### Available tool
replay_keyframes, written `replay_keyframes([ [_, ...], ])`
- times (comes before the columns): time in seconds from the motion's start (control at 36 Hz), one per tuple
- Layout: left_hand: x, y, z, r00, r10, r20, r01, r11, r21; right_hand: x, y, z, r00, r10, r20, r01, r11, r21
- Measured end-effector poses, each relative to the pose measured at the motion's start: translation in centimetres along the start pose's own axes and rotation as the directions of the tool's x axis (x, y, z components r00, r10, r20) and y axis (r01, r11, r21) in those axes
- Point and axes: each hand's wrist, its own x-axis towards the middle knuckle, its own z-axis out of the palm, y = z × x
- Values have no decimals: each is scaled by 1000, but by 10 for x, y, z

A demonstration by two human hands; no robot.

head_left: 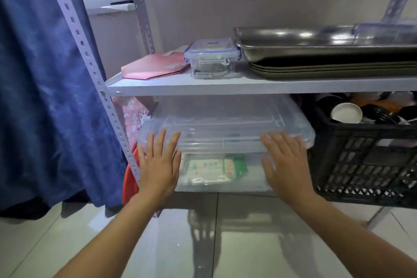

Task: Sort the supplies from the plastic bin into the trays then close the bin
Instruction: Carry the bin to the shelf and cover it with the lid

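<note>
A clear plastic bin (225, 185) sits on the floor under the lower shelf, its clear lid (225, 124) on top. A green and white packet (214, 169) shows through the front wall. My left hand (158, 165) lies flat against the bin's front left corner, fingers spread up onto the lid edge. My right hand (286, 165) lies flat against the front right corner in the same way. Neither hand is closed around anything. Stacked metal trays (327, 52) rest on the shelf above, at the right.
A small clip-lid container (212, 58) and a pink folder (153, 67) sit on the grey shelf (225, 87). A black crate (365, 158) with cups stands right of the bin. A blue curtain (45, 97), a perforated rack post (94, 70) and an orange object (129, 178) are at the left.
</note>
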Motion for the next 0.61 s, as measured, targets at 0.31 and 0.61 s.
replay_keyframes([
  [0.31,42,-16,25,998,25,-61,-20,996,91,26,18,31,989,-76,129,102,974,-205],
  [0.61,79,-6,50,996,-27,-86,27,1000,6,71,28,61,988,2,152,27,981,-193],
])
